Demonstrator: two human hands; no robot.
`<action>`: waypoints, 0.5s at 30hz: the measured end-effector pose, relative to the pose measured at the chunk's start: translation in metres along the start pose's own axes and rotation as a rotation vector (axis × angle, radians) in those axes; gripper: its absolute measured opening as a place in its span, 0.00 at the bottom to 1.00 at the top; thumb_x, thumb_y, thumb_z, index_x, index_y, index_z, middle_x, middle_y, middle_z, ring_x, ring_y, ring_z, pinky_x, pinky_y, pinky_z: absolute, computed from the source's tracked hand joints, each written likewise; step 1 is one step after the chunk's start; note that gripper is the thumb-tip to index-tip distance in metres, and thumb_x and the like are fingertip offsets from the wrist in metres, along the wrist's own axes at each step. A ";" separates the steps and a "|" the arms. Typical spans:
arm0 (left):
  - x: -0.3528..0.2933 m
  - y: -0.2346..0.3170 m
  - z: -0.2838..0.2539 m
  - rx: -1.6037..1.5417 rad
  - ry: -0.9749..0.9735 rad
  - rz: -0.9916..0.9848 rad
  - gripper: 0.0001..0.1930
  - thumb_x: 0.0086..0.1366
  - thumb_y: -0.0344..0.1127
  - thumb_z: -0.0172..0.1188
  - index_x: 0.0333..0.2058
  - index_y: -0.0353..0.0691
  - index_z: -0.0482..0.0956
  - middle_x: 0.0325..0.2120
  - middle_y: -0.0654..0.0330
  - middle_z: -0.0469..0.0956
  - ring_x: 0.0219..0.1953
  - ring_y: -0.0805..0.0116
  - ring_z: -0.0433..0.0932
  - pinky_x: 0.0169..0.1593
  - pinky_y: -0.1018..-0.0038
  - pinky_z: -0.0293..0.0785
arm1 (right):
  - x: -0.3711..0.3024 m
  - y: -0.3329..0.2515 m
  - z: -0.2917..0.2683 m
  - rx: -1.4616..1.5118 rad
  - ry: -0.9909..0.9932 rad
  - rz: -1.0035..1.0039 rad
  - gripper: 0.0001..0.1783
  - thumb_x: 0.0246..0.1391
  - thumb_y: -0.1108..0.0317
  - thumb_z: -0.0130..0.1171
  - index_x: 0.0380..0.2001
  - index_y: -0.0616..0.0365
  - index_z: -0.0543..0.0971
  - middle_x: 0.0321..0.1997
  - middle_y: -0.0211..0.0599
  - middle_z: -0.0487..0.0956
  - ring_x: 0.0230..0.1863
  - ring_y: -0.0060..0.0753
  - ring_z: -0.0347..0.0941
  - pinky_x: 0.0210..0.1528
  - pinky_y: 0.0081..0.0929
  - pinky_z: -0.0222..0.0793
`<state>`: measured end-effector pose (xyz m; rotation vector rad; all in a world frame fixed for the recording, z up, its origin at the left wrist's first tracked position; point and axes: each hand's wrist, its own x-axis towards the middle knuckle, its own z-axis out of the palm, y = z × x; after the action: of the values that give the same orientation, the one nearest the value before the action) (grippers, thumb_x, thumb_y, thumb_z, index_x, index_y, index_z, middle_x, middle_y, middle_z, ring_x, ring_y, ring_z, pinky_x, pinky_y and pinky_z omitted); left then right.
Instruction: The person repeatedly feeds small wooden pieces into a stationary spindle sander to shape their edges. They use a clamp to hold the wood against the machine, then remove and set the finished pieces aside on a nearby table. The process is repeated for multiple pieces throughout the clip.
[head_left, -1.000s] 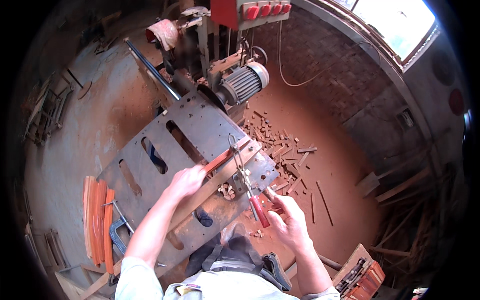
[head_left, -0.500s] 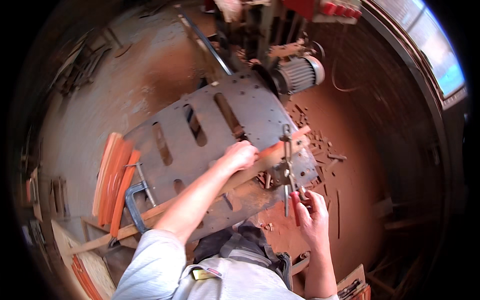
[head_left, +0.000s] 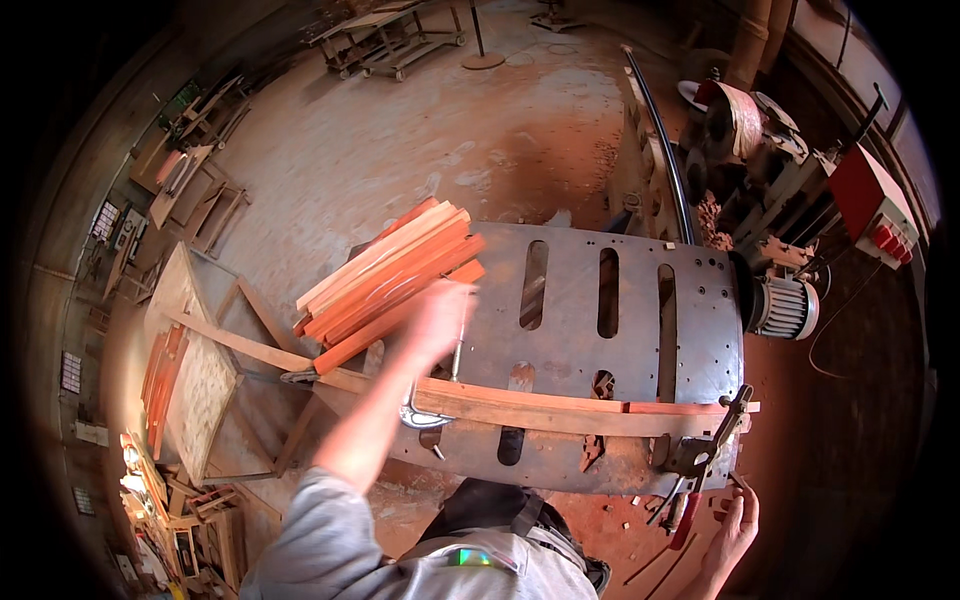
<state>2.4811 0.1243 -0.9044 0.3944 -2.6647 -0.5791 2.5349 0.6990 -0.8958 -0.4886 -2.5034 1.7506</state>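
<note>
Lying beside the left hand [head_left: 442, 312], reddish wood strips [head_left: 388, 272], grip too blurred to tell

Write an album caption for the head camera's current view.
Left hand at a pile of reddish wooden strips, right hand near a red-handled clamp, at a slotted metal worktable.

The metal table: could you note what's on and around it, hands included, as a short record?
Left hand: blurred, at the stack of wooden strips; grip unclear
Right hand: by the near right corner of the metal table; grip unclear
On table: wooden rail along the near side
Clamps: red-handled clamp at the rail's right end; C-shaped clamp toward its left
Beyond right edge: grey motor
</note>
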 end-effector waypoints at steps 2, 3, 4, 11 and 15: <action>-0.037 -0.067 -0.049 0.273 -0.025 -0.183 0.13 0.65 0.35 0.62 0.46 0.39 0.83 0.44 0.48 0.81 0.49 0.49 0.80 0.54 0.59 0.76 | 0.004 0.000 0.002 0.002 0.003 0.008 0.16 0.70 0.66 0.53 0.55 0.63 0.77 0.45 0.31 0.81 0.40 0.19 0.75 0.38 0.20 0.72; -0.059 -0.093 -0.066 0.385 -0.095 -0.233 0.16 0.67 0.40 0.60 0.49 0.39 0.81 0.47 0.49 0.79 0.51 0.49 0.78 0.57 0.57 0.74 | 0.007 0.000 0.002 0.000 0.012 0.011 0.16 0.70 0.65 0.54 0.55 0.63 0.78 0.44 0.30 0.81 0.39 0.19 0.75 0.37 0.20 0.71; -0.077 -0.102 -0.080 0.553 -0.192 -0.237 0.20 0.63 0.41 0.65 0.51 0.37 0.79 0.48 0.49 0.78 0.54 0.49 0.75 0.58 0.57 0.73 | 0.009 -0.001 0.004 -0.002 0.001 0.009 0.16 0.70 0.65 0.54 0.55 0.63 0.77 0.43 0.30 0.81 0.38 0.18 0.74 0.36 0.20 0.72; -0.118 -0.125 -0.086 0.687 -0.208 -0.259 0.19 0.53 0.36 0.74 0.40 0.38 0.77 0.42 0.52 0.73 0.51 0.51 0.73 0.55 0.57 0.74 | 0.026 -0.005 0.019 0.024 -0.115 -0.009 0.15 0.69 0.71 0.53 0.54 0.65 0.76 0.45 0.32 0.81 0.37 0.19 0.75 0.38 0.18 0.72; -0.153 -0.154 -0.122 0.628 -0.072 -0.196 0.20 0.53 0.35 0.73 0.43 0.37 0.76 0.43 0.51 0.73 0.51 0.48 0.73 0.53 0.56 0.74 | 0.025 -0.002 0.019 -0.004 -0.101 -0.045 0.15 0.68 0.71 0.53 0.54 0.66 0.76 0.45 0.33 0.81 0.38 0.19 0.74 0.40 0.19 0.71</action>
<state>2.6969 0.0015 -0.9172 0.8227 -2.8472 0.2207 2.5063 0.6883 -0.9040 -0.3497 -2.5636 1.7971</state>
